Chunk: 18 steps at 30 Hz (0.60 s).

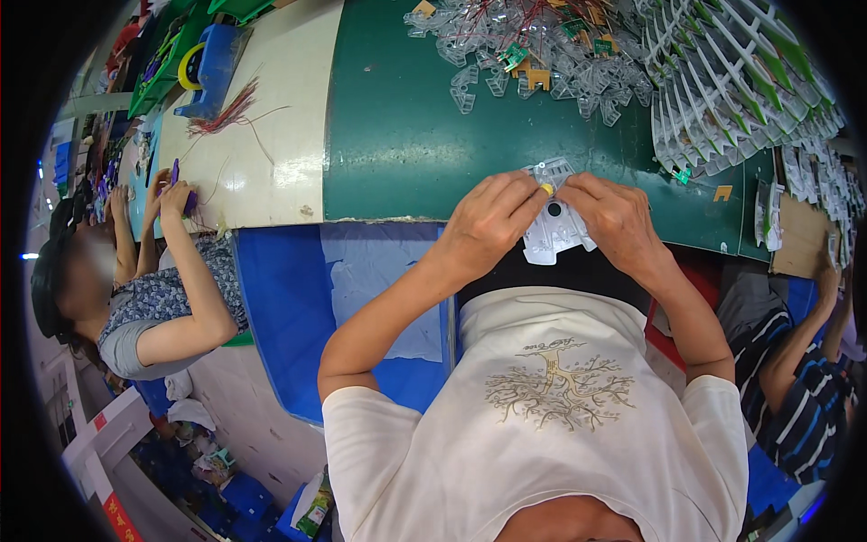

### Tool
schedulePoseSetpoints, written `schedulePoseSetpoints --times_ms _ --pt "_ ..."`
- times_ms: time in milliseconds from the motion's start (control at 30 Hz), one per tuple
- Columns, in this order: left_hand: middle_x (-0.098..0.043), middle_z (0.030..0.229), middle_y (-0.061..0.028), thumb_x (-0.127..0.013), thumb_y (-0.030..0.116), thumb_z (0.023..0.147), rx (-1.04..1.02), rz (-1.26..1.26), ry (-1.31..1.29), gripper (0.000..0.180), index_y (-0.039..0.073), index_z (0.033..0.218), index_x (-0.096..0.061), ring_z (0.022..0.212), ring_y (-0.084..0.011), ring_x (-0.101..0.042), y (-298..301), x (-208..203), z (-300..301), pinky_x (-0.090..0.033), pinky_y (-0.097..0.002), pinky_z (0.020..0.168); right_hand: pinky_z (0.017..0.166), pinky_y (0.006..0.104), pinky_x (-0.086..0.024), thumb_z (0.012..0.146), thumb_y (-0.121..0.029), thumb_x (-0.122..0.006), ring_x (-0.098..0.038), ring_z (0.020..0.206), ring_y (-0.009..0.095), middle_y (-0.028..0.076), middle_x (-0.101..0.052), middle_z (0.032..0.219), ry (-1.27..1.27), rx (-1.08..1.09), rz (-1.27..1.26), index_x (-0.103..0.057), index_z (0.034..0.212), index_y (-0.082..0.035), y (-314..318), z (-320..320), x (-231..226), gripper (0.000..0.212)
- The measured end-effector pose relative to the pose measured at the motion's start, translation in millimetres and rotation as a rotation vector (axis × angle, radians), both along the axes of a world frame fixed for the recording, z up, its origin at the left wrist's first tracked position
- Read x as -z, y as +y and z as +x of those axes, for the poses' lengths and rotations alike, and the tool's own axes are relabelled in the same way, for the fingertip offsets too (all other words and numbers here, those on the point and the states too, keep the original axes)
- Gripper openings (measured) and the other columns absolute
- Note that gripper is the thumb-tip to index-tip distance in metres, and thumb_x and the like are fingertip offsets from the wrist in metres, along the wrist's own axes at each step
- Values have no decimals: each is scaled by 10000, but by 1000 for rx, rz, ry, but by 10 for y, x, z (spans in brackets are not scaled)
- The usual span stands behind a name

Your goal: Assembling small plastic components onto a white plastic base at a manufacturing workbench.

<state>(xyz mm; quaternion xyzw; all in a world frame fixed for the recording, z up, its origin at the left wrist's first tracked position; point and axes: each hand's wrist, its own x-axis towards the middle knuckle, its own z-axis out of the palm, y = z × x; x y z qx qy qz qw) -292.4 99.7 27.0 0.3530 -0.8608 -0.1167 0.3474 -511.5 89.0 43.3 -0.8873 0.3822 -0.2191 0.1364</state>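
A white moulded plastic part (553,242) is held at the front edge of the green table, tilted over my lap. It has a black round spot and a small yellow piece (547,189) near its upper end. My left hand (492,217) is closed on the part's left side, its fingertips by the yellow piece. From the other side my right hand (614,219) pinches the part's upper right. The fingers hide some of it, and I cannot make out whether they also hold something tiny.
Beyond my hands lies a heap of clear plastic pieces (578,86) with red wires. White-and-green housings (722,99) are stacked at the right. A blue bin (289,316) stands left of my lap. A blue tape dispenser (213,72) sits at far left. Co-workers sit on both sides.
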Motion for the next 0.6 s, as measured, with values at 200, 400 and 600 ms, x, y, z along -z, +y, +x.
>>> schedulePoseSetpoints --times_ms 200,400,600 --pt "-665 1013 -106 -686 31 746 -5 13 -120 251 -6 995 -695 960 -265 -658 -27 -5 -70 -521 -375 834 578 379 -518 802 -19 -657 -670 745 269 78 -630 886 -96 42 68 -629 924 -29 -8 -15 50 125" --pt "-690 954 -88 -766 34 726 -54 12 14 261 16 979 -704 931 -254 -664 18 130 -98 -509 -366 809 606 385 -511 833 -62 -701 -658 750 284 89 -623 888 -122 210 161 -616 879 -32 -9 18 -95 101" --pt "-709 991 -78 -764 -11 747 -142 174 303 360 32 1094 -676 887 -274 -651 73 252 -187 -499 -376 803 660 400 -524 792 -190 -778 -654 800 291 108 -616 966 -71 152 188 -686 944 -20 134 -90 -214 246"
